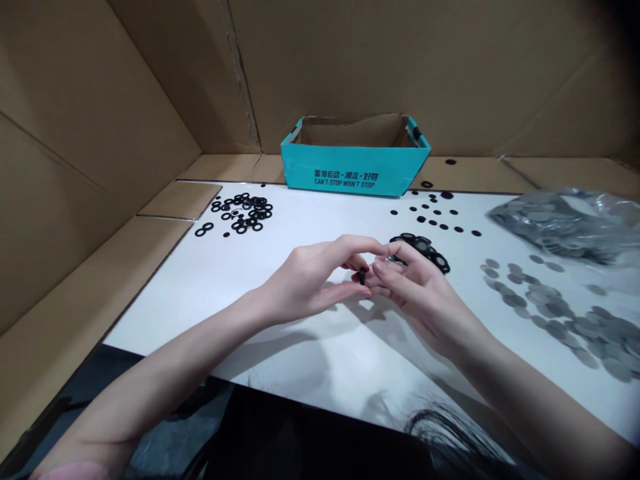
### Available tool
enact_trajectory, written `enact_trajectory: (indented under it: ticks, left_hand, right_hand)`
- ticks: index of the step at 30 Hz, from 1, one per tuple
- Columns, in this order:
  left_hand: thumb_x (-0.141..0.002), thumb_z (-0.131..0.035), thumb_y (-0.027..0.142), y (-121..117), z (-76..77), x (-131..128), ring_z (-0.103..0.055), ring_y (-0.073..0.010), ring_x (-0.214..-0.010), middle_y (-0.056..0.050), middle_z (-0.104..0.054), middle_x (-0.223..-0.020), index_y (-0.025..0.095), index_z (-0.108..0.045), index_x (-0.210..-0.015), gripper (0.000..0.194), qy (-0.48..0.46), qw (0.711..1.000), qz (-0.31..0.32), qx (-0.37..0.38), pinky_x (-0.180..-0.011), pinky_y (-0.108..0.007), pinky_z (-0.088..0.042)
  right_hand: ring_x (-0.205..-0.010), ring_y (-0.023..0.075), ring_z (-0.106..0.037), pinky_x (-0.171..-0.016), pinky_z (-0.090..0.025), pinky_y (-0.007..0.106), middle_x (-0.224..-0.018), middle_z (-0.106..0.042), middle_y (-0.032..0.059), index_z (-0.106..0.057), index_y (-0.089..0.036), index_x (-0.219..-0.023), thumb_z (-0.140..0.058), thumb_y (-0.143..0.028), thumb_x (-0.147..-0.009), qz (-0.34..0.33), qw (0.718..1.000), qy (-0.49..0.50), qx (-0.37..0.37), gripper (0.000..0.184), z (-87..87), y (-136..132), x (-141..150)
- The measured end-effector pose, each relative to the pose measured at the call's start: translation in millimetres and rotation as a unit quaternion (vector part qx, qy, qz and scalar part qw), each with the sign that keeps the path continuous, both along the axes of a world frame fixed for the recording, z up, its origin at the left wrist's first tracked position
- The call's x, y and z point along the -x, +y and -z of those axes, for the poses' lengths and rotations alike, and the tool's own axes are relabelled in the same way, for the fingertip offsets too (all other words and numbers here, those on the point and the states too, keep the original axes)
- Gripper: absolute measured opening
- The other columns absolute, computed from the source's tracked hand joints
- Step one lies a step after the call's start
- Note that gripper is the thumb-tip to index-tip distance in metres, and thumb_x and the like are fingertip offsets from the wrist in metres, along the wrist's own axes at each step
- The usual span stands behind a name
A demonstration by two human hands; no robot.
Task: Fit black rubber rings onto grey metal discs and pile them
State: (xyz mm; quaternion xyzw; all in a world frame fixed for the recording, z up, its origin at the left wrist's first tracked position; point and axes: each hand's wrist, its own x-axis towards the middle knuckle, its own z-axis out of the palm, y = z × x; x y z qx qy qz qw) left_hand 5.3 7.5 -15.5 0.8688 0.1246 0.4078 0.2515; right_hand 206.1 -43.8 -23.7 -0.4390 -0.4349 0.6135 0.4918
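My left hand [317, 277] is over the middle of the white table, its thumb and fingertips closed on a small black piece [363, 275] seen nearly edge-on. It looks like one of the black rings, but its shape is partly hidden. Against those fingertips rests my right hand [417, 283], fingers curled and thumb bent in. What its fingers hold, if anything, is hidden. Just behind my right hand lies a heap of black rings [433, 255], some with grey centres.
Loose black rings [245, 217] lie at the back left. Small black discs [437, 213] are scattered at the back right. Grey discs [555, 307] spread on the right, before a clear plastic bag [565, 223] of them. A turquoise box [350, 167] stands behind, against cardboard walls [400, 67].
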Motion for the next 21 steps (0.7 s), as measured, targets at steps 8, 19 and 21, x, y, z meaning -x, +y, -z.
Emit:
enact_trajectory:
  ticks: [8,19,21]
  left_hand:
    - [-0.106,-0.056,0.028,-2,6.5,-2,-0.077,-0.0169,-0.102,-0.007,-0.079,-0.116,0.022,-0.058,-0.128,0.023,0.09,0.988,-0.066,-0.111,-0.088,-0.026,-0.06]
    - [-0.097,-0.068,0.041,46,-11.7,40,-0.075,-0.0233,-0.109,-0.01,-0.077,-0.123,0.022,-0.058,-0.134,0.044,0.23,0.943,-0.242,-0.013,-0.096,-0.035,-0.058]
    - [-0.098,-0.063,0.04,67,-15.8,63,-0.074,-0.0226,-0.11,-0.007,-0.077,-0.121,0.024,-0.06,-0.132,0.038,0.344,0.878,-0.333,0.023,-0.098,-0.034,-0.056]
  right_hand:
    - [-0.063,0.0128,-0.071,-0.056,-0.05,0.02,-0.073,-0.076,-0.0038,-0.051,-0.026,-0.093,-0.098,-0.043,-0.063,0.019,0.998,-0.046,-0.025,0.059,5.7,1,6]
    - [-0.088,0.0284,-0.077,-0.091,-0.062,0.05,-0.099,-0.079,0.0094,-0.067,-0.024,-0.097,-0.075,-0.038,-0.077,0.126,0.876,-0.401,-0.237,0.026,-0.5,25,-53]
    - [-0.088,0.0301,-0.078,-0.09,-0.062,0.052,-0.105,-0.08,0.0113,-0.068,-0.023,-0.098,-0.071,-0.035,-0.076,0.134,0.837,-0.47,-0.244,0.026,-0.5,31,-74]
